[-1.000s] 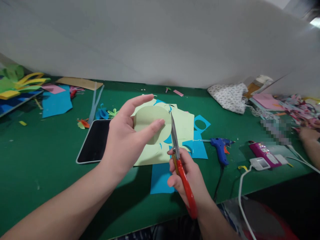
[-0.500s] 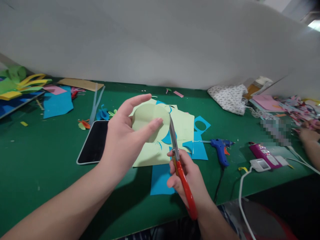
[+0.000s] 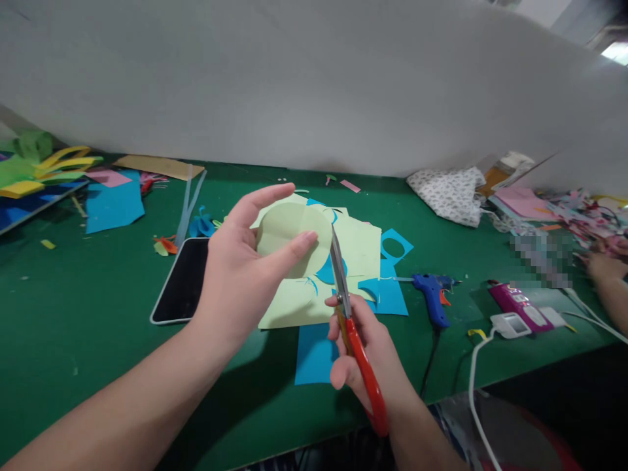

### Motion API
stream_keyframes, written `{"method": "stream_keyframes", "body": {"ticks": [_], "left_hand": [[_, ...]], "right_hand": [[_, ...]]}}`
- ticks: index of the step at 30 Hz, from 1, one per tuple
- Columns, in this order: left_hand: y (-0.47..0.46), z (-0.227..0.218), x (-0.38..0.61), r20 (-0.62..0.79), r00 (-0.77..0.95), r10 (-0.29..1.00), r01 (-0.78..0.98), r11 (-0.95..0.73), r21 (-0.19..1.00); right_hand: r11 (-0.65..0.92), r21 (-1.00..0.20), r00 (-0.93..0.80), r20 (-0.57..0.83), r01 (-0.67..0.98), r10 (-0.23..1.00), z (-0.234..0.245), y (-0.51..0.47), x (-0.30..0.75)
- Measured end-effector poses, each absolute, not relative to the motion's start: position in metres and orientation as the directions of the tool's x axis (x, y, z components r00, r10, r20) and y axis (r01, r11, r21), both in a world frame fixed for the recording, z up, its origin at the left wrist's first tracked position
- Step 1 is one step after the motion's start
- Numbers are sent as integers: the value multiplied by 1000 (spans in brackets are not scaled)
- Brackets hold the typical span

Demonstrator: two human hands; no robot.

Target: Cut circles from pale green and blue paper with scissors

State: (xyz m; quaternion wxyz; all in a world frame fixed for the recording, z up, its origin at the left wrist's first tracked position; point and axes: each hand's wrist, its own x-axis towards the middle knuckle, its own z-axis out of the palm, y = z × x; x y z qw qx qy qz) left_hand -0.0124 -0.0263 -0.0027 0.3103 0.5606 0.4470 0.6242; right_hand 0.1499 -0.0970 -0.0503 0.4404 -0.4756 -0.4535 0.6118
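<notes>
Between the thumb and fingers of my left hand (image 3: 245,261) is a pale green paper circle (image 3: 287,232), creased across its face. My right hand (image 3: 367,340) grips red-handled scissors (image 3: 340,268), blades pointing up and away from me. The blade tips are at the circle's right edge; whether they touch it I cannot tell. Beneath both hands lie pale green paper sheets (image 3: 360,242) with blue scraps on them. A blue sheet (image 3: 314,356) sticks out below, and a blue piece with a round hole (image 3: 396,245) lies to the right.
A phone (image 3: 181,281) lies left of the sheets. To the right are a blue glue gun (image 3: 432,294), a purple device (image 3: 523,304) with a white cable, and a patterned cloth bag (image 3: 449,193). Another person's hand (image 3: 608,268) is at the far right. Coloured strips (image 3: 63,160) pile up at left.
My left hand and the paper circle have shifted very slightly left. The scissors remain at the circle's right edge, with my right thumb slightly lower.
</notes>
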Motion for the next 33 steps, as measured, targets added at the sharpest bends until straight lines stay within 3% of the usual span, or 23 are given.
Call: {"method": "stream_keyframes", "body": {"ticks": [4,7,21,30,33], "left_hand": [[-28,-2,-11,422,-134,897,124,-408,905],[-29,-1,-10,429,-111,897,165,-409,898],[-33,6,-9,417,-74,906,189,-398,898],[-35,8,-8,424,-72,903,237,-398,886],[-35,8,-8,416,-76,906,221,-391,893]], "right_hand": [[-150,-970,-156,-121,-190,980,-54,-96,148],[-181,-960,-151,-151,-212,977,-55,-96,149],[-245,-961,-140,-226,-131,964,-48,-96,151],[-215,-958,-129,-192,-192,973,-54,-98,151],[-191,-973,-135,-173,-133,976,-54,-98,152]]}}
